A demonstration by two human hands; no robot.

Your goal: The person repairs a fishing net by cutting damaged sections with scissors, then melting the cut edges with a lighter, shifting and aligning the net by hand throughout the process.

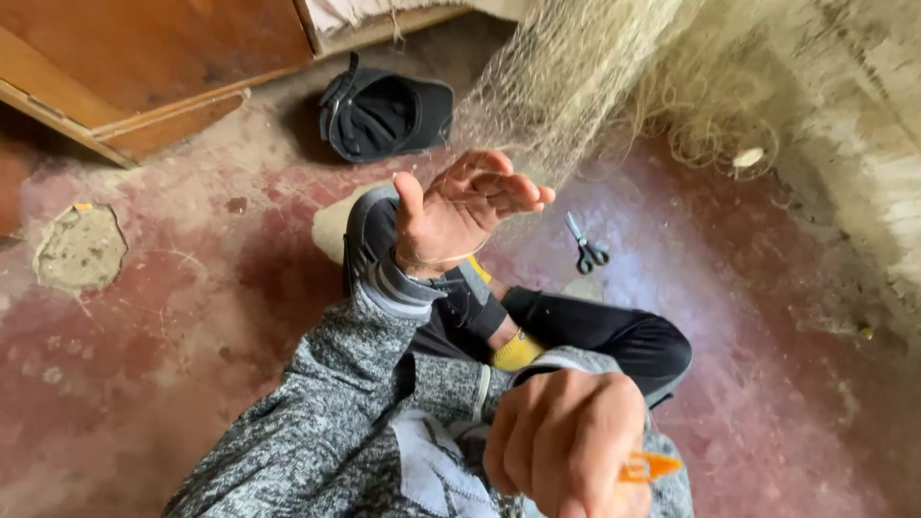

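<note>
Fine pale fishing net (576, 86): light, limp, snag-prone, best gathered by a bunch of mesh. Left hand (460, 211) open just below net, fingers spread, apparently hooking a strand. Right hand (566, 441) fisted round an orange tool (650, 467). Scissors (585, 245) below net.

Pale net (595, 77), black cap (389, 115), orange tool (650, 467).

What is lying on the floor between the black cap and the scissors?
In the head view, the left hand and the hanging edge of the fishing net cross between the black cap and the scissors.
</note>
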